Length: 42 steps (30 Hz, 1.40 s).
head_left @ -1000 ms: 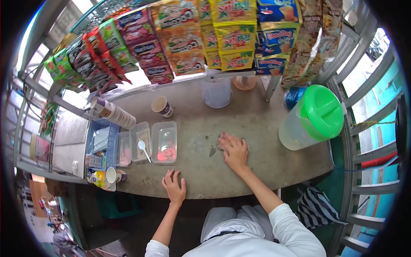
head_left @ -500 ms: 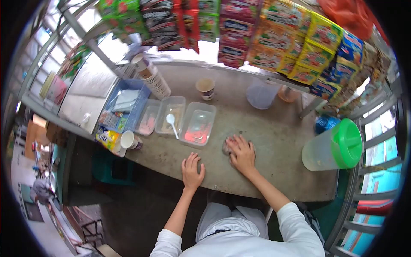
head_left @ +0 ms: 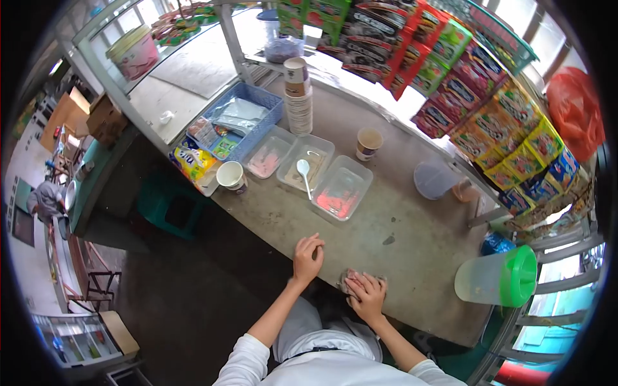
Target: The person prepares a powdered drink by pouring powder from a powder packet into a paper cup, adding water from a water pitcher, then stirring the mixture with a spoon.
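Note:
My right hand [head_left: 367,297] presses down on a crumpled greyish-pink cloth [head_left: 351,275] at the table's front edge, fingers curled over it. Most of the cloth is hidden under the palm. To its left, my left hand [head_left: 309,257] hovers or rests by the same edge, loosely bent with thumb and fingers apart and nothing in it. Beyond my hands lies the bare surface of the grey-brown table [head_left: 412,257], with a small dark wet spot. Nearest to my left hand is a clear plastic tub [head_left: 356,180] with pink-red bits in it.
Two more clear tubs, one with a white spoon [head_left: 304,174], stand by a blue basket [head_left: 273,109] and a tall cup stack [head_left: 299,106]. Single paper cups [head_left: 369,143] stand nearby. At right is a green-lidded jug [head_left: 492,280]. Drink sachets [head_left: 476,83] hang overhead.
My right hand has drawn the cloth toward me, from mid-table to the front edge. My left hand stays near the edge. The head view has turned left.

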{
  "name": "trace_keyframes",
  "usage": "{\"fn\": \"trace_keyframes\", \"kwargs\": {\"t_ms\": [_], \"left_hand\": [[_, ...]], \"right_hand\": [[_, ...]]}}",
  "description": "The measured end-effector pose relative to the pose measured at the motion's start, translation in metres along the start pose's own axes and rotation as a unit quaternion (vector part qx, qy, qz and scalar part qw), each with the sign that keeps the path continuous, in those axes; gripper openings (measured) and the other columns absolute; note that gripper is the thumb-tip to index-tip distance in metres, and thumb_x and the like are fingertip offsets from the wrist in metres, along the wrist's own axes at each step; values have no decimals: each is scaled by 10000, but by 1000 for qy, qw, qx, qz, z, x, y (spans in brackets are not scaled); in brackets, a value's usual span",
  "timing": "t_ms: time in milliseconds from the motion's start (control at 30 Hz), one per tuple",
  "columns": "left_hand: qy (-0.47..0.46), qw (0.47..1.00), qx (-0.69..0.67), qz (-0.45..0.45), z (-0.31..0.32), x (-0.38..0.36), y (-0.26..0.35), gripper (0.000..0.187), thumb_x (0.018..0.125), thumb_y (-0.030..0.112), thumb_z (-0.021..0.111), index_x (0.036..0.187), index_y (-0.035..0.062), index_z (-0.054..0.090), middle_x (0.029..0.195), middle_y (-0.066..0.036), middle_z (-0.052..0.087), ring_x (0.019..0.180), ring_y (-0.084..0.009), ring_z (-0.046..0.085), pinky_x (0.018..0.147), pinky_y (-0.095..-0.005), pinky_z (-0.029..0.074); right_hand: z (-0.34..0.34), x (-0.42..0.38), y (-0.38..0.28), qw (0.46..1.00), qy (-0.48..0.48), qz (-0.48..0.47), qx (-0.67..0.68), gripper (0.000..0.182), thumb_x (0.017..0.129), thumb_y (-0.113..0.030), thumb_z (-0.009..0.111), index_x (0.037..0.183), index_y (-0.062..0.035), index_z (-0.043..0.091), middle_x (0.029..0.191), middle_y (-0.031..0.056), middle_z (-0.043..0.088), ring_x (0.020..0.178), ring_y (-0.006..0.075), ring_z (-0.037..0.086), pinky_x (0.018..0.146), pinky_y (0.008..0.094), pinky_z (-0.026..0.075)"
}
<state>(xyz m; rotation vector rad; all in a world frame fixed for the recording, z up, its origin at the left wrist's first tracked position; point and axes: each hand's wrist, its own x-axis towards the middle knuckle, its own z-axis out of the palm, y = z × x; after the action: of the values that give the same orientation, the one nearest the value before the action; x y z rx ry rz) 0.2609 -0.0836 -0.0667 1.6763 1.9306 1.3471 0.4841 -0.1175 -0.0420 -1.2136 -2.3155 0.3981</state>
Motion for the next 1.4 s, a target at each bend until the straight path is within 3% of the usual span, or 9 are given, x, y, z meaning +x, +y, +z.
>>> {"fn": "trace_keyframes", "kwargs": {"t_ms": [133, 233, 467, 700, 833, 1000, 1167, 1267, 1400], "left_hand": [[-34, 975, -165, -147, -39, -29, 13, 77, 861, -4, 574, 903, -7, 638, 864, -129, 666, 799, -235, 699, 707, -338, 548], [-10, 972, -179, -152, -71, -48, 0, 73, 876, -14, 571, 891, -22, 642, 814, -119, 653, 688, -182, 694, 599, -274, 539], [64, 977, -79, -185, -146, -31, -64, 90, 869, -51, 560, 871, -32, 648, 807, -102, 628, 698, -158, 664, 614, -253, 522], [45, 989, -48, -131, -180, 41, -116, 77, 850, -30, 580, 888, -12, 644, 816, -121, 621, 681, -231, 638, 606, -294, 504], [9, 997, -39, -62, -184, 75, -142, 92, 825, -25, 587, 890, 0, 648, 793, -117, 616, 658, -241, 624, 611, -315, 500], [-139, 989, -32, 39, -177, 102, -144, 101, 783, -9, 608, 863, 28, 657, 768, -97, 621, 653, -256, 617, 603, -351, 495], [-207, 961, -97, 157, -155, 120, -134, 100, 758, -6, 622, 846, 32, 654, 759, -93, 618, 660, -275, 612, 617, -372, 490], [-229, 948, -118, 188, -139, 119, -121, 114, 754, -9, 624, 856, 33, 653, 766, -94, 617, 657, -273, 611, 611, -370, 488], [-303, 930, -150, 142, -123, 113, -93, 142, 752, -7, 627, 884, 40, 651, 776, -98, 615, 644, -273, 605, 591, -363, 483]], "right_hand": [[11, 22, -1, 1000, -19, 12, 14, 484, 655, -148, 645, 1131, -217, 699, 1204, 45, 619, 1140, 277, 527, 990, 455, 322], [20, 49, -12, 999, -49, -14, 8, 506, 689, -140, 649, 1188, -219, 666, 1271, 57, 581, 1191, 290, 489, 1015, 473, 298], [73, 131, -62, 996, -79, -46, 17, 536, 740, -137, 647, 1268, -217, 603, 1347, 58, 522, 1234, 297, 453, 1023, 494, 280], [142, 209, -121, 999, -22, -33, 14, 544, 734, -166, 668, 1268, -240, 597, 1281, 52, 549, 1156, 280, 488, 995, 481, 309], [141, 209, -125, 1000, -16, -14, -4, 554, 718, -178, 673, 1263, -257, 612, 1248, 68, 552, 1114, 268, 506, 947, 477, 336], [94, 141, -92, 982, 15, 147, -116, 583, 708, -172, 648, 1279, -283, 608, 1229, 93, 532, 1125, 269, 498, 945, 466, 338], [74, 95, -48, 882, 152, 410, -173, 560, 738, -194, 619, 1288, -299, 598, 1186, 106, 528, 1115, 293, 487, 895, 459, 362], [86, 121, -74, 854, 154, 461, -182, 564, 735, -183, 622, 1292, -270, 597, 1212, 117, 511, 1136, 291, 470, 911, 438, 370], [108, 136, -108, 901, 114, 388, -160, 546, 738, -185, 629, 1276, -281, 607, 1177, 114, 524, 1092, 283, 489, 881, 435, 373]]}}
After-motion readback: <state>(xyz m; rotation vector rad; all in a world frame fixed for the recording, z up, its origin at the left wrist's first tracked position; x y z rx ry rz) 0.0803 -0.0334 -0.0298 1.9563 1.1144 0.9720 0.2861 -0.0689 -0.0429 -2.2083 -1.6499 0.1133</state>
